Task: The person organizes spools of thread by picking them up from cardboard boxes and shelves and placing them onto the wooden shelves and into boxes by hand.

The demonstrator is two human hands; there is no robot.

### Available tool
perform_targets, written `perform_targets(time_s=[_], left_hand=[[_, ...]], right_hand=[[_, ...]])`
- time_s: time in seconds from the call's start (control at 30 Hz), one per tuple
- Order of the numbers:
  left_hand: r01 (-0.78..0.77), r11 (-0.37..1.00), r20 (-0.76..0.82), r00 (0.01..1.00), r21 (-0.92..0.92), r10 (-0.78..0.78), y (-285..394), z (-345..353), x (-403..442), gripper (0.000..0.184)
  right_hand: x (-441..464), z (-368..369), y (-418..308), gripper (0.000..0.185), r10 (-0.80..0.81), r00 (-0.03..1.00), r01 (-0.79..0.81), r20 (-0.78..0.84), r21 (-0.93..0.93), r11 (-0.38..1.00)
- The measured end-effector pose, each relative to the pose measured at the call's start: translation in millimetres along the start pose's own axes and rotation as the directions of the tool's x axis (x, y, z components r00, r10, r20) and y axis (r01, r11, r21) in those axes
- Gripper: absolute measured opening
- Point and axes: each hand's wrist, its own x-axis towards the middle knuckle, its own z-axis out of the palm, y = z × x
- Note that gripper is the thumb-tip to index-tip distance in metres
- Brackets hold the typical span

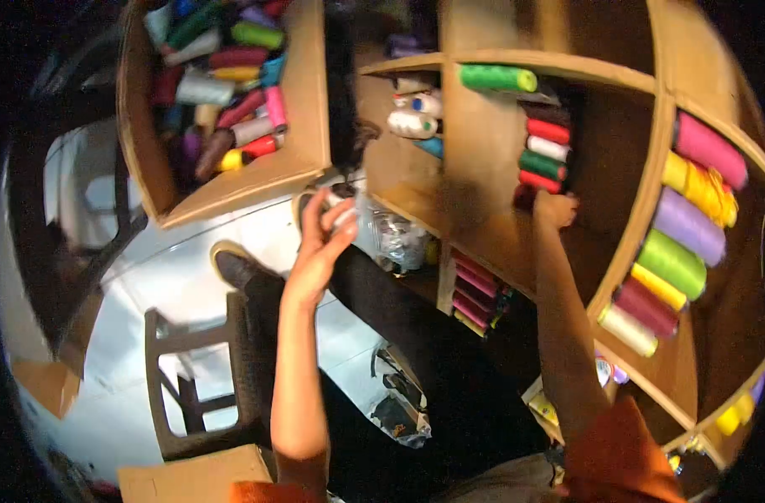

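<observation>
My left hand [320, 243] is raised over the floor, its fingers curled around a small, blurred whitish object [343, 211] that I cannot make out. Inside a wooden shelf compartment, my right hand [555, 210] is closed at the near end of a row of thread spools, on a dark red spool [525, 197] that is partly hidden. Beside it in the row lie a red spool [539, 180], a dark green spool [542, 164] and a white spool [548, 149]. A bright green spool [497, 78] lies at the compartment's far end.
A cardboard box [244, 197] of mixed spools stands at upper left. Colourful spools line the right compartment, including a lilac spool [688, 225]. White spools [413, 124] sit in the compartment left of my right hand. A dark stool [194, 344] stands on the tiled floor at lower left.
</observation>
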Motion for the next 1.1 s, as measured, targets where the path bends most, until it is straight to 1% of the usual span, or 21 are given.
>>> perform_targets(time_s=[0.03, 0.07, 0.1, 0.13, 0.2, 0.23, 0.27, 0.3, 0.33, 0.37, 0.47, 0.57, 0.67, 0.73, 0.8, 0.83, 0.87, 0.9, 0.93, 0.97, 1.1], left_hand=[[0.058, 0.998, -0.006, 0.998, -0.009, -0.058, 3, 0, 0, 0.054], [0.108, 0.994, -0.004, 0.994, -0.018, -0.108, 8, -2, 2, 0.046], [0.098, 0.993, -0.013, 0.995, -0.063, -0.099, 8, -5, 2, 0.037], [0.09, 0.99, -0.015, 0.996, -0.111, -0.092, 8, -8, 3, 0.029], [-0.031, 0.983, -0.019, 0.999, -0.182, 0.028, 11, -15, 3, 0.017], [-0.062, 0.965, -0.035, 0.998, -0.256, 0.055, 17, -19, 0, 0.017], [-0.09, 0.942, -0.047, 0.996, -0.323, 0.079, 24, -22, -4, 0.016], [-0.141, 0.922, -0.079, 0.99, -0.36, 0.12, 29, -26, -7, 0.015], [-0.185, 0.903, -0.141, 0.98, -0.388, 0.14, 32, -29, -10, 0.016], [-0.226, 0.879, -0.189, 0.969, -0.42, 0.159, 32, -34, -11, 0.016], [-0.291, 0.784, -0.311, 0.941, -0.548, 0.132, 38, -43, -17, 0.016], [-0.279, 0.82, -0.331, 0.936, -0.499, 0.118, 42, -51, -28, 0.02], [-0.367, 0.872, -0.545, 0.826, -0.323, 0.146, 49, -64, -29, 0.021], [-0.447, 0.889, -0.684, 0.679, -0.098, 0.266, 54, -74, -28, 0.035], [-0.377, 0.872, -0.725, 0.499, 0.312, 0.475, 58, -76, -23, 0.055], [-0.331, 0.857, -0.661, 0.545, 0.396, 0.516, 59, -82, -23, 0.071], [-0.301, 0.831, -0.642, 0.529, 0.469, 0.554, 65, -77, -22, 0.064], [-0.269, 0.873, -0.636, 0.603, 0.407, 0.482, 70, -72, -25, 0.057], [-0.232, 0.909, -0.621, 0.67, 0.346, 0.407, 74, -69, -28, 0.05], [-0.243, 0.876, -0.59, 0.661, 0.417, 0.464, 73, -70, -27, 0.036], [-0.377, 0.909, -0.668, 0.633, 0.177, 0.392, 71, -78, -23, 0.031]], right_hand=[[-24, -18, -28, 0.062, -0.123, 0.984, 0.149, -0.128, 0.217, 0.965], [-47, -37, -57, 0.048, -0.331, 0.944, 0.28, 0.001, 0.527, 0.802], [-66, -8, -75, 0.03, -0.509, 0.845, 0.129, 0.16, 0.865, 0.486], [-107, -86, -122, 0.02, -0.752, 0.658, 0.489, -0.034, 0.779, 0.393], [-174, -114, -196, 0.024, -0.899, 0.437, 0.1, 0.017, 0.993, 0.068], [-213, -111, -236, 0.021, -0.875, 0.48, 0.068, -0.063, 0.997, -0.034], [-238, -126, -270, 0.024, -0.906, 0.417, 0.072, -0.078, 0.996, -0.053], [-262, -126, -300, 0.029, -0.965, 0.26, 0.103, 0.044, 0.992, 0.073], [-293, -97, -332, 0.031, -0.988, 0.151, 0.105, -0.009, 0.994, 0.006], [-315, -84, -354, 0.039, -0.999, 0.045, 0.414, -0.025, 0.91, -0.004], [-364, -58, -387, 0.038, -0.976, -0.197, 0.721, -0.095, 0.66, -0.21], [-352, -52, -402, 0.034, -0.868, -0.459, 0.719, -0.19, 0.494, -0.488], [-331, -52, -406, 0.041, -0.815, -0.533, 0.62, -0.229, 0.55, -0.56], [-308, -84, -394, 0.04, -0.832, -0.498, 0.512, -0.244, 0.691, -0.51], [-282, -119, -374, 0.039, -0.834, -0.482, 0.342, -0.268, 0.819, -0.461], [-270, -141, -362, 0.039, -0.82, -0.524, 0.265, -0.229, 0.872, -0.412], [-257, -165, -348, 0.039, -0.789, -0.561, 0.157, -0.252, 0.903, -0.4], [-247, -184, -337, 0.039, -0.755, -0.595, 0.048, -0.277, 0.925, -0.377], [-242, -191, -334, 0.036, -0.693, -0.709, -0.172, -0.127, 0.985, -0.005], [-243, -192, -336, 0.034, -0.668, -0.734, -0.22, -0.12, 0.973, 0.067], [-266, -177, -369, 0.03, -0.692, -0.722, -0.403, -0.004, 0.815, 0.417]])
